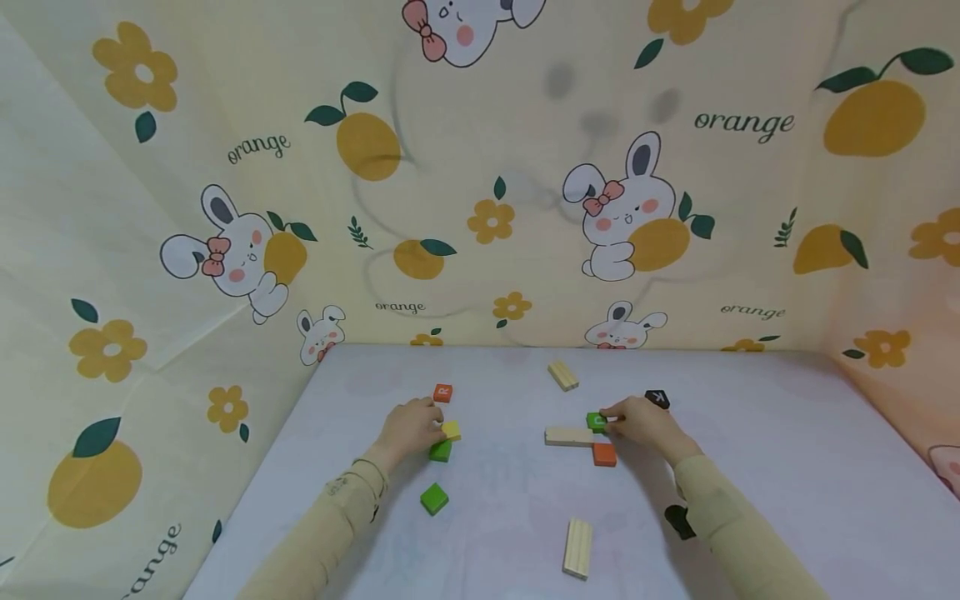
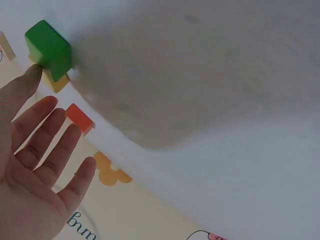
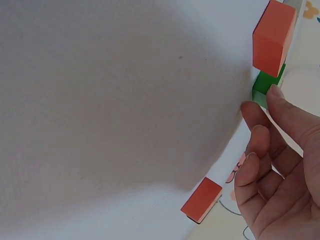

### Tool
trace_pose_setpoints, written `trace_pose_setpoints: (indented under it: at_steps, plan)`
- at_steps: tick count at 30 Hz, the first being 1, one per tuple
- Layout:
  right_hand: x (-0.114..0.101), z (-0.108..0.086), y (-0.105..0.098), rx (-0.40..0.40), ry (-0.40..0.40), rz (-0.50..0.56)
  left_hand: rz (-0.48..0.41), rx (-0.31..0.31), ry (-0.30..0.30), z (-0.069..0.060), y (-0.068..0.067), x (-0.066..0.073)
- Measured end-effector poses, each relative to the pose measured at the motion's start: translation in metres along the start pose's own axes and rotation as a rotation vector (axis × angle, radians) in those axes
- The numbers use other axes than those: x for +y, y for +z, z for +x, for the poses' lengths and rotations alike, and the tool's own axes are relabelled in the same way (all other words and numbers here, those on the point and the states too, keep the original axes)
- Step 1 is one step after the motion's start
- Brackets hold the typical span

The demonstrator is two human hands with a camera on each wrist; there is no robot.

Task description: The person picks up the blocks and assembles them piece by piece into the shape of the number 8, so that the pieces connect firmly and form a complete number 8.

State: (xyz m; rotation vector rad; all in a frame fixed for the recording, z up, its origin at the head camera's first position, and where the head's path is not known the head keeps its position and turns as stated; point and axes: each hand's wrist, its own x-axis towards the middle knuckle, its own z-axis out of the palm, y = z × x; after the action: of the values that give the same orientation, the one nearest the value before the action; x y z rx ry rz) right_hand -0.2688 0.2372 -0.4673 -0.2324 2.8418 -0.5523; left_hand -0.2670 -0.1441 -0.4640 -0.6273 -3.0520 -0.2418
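My left hand [image 1: 411,427] is at the yellow block [image 1: 452,431], which touches a green block [image 1: 440,451]. In the left wrist view the thumb touches or nearly touches the green block [image 2: 50,50], and the fingers are spread loosely. My right hand [image 1: 643,421] pinches a lettered green block [image 1: 596,422] between thumb and forefinger, while its other fingers curl loosely. Against that block's near side lie a plank-like wooden block [image 1: 568,437] and an orange block [image 1: 604,454]. The right wrist view shows the green block [image 3: 267,82] partly hidden behind the orange block [image 3: 274,37].
An orange block marked R [image 1: 443,392] lies beyond my left hand, and a single green block [image 1: 434,498] lies nearer. Wooden blocks lie at the back [image 1: 563,375] and front [image 1: 577,548]. A black lettered block [image 1: 657,399] sits behind my right hand. A patterned cloth [image 1: 480,275] hangs behind the table.
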Motion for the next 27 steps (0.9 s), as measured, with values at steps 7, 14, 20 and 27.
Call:
trace_pose_setpoints:
  at_steps: [7, 14, 20, 27]
  plan:
    - [0.001, -0.001, 0.0, 0.0, 0.006, 0.007, -0.032, -0.029, -0.022, 0.003, 0.001, 0.0]
    - [0.001, 0.0, 0.0, -0.007, 0.018, 0.017, -0.02, -0.015, -0.018, 0.007, 0.004, 0.0]
    - [0.003, 0.001, 0.0, -0.005, 0.024, 0.028, -0.034, -0.054, -0.032, 0.014, 0.004, 0.005]
    - [0.003, -0.001, -0.001, 0.005, 0.002, 0.034, -0.035, -0.052, 0.003, 0.025, 0.003, 0.019]
